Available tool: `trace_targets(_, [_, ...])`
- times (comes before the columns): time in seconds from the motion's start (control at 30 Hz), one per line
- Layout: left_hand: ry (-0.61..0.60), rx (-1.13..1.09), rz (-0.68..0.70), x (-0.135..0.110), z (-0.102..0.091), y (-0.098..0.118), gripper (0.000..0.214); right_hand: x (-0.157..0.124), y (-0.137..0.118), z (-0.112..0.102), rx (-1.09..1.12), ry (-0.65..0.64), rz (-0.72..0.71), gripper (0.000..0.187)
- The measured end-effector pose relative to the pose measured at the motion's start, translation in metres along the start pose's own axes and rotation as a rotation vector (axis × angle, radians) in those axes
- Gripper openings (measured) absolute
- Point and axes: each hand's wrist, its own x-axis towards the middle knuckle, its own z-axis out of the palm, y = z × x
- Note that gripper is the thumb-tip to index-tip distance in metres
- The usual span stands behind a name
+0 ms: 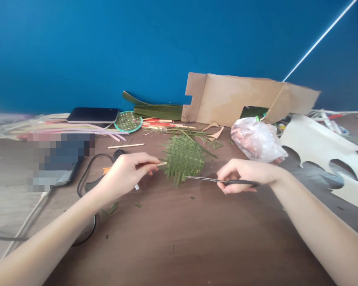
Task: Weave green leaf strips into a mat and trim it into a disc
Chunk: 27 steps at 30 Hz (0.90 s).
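My left hand (127, 171) pinches a thin wooden stick that carries a round woven mat of green leaf strips (183, 159), held just above the brown table (181, 238). My right hand (246, 174) is closed on the black handles of a pair of scissors (214, 180). The scissor blades point left and reach the mat's lower right edge, where loose strip ends stick out. Small green clippings lie on the table below the mat.
A bent cardboard sheet (238, 99) leans on the blue wall. Near it are long green leaves (155, 109), a second woven disc with a teal rim (128, 121), a dark phone (93, 115), a plastic bag (258, 141), white cut-out card (319, 145), a black cable (86, 178) and plastic straws (32, 125).
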Motion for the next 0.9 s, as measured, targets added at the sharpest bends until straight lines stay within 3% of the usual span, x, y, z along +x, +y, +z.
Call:
trace_targets(0.4, [-0.013, -0.017, -0.011, 0.0004, 0.0022, -0.0029, 0.022, 0.0018, 0.0029, 0.0025, 0.060, 0.010, 0.022, 0.013])
trace_targets(0.9, [-0.004, -0.008, -0.047, -0.0005, 0.0021, -0.0022, 0.022, 0.0015, 0.0029, 0.0017, 0.085, 0.012, 0.044, 0.020])
